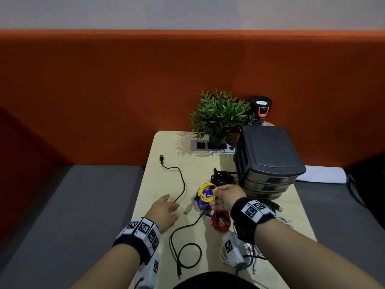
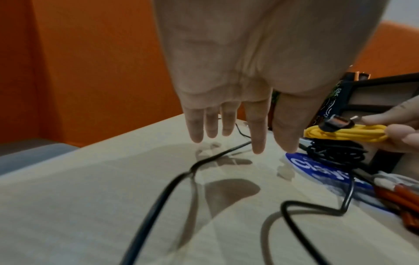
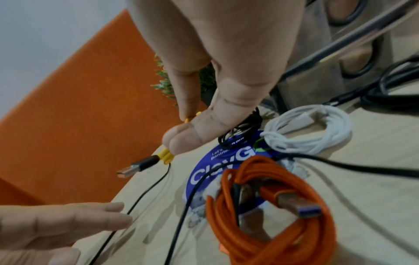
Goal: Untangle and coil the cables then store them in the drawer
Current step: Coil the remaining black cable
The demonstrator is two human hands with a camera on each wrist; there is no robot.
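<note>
Your left hand holds nothing: its fingers are straight and spread, hovering just over the loose black cable that snakes uncoiled across the left half of the table. To its right, your right hand pinches the coiled yellow cable between thumb and fingertips, lifted above the round blue sticker; its USB plug sticks out toward your left hand. Just behind that lies a coiled black cable. Near your right wrist the coiled orange cable rests on the table, overlapping the sticker, with a coiled white cable beside it. Farthest right stands the dark drawer unit, its drawers closed.
</note>
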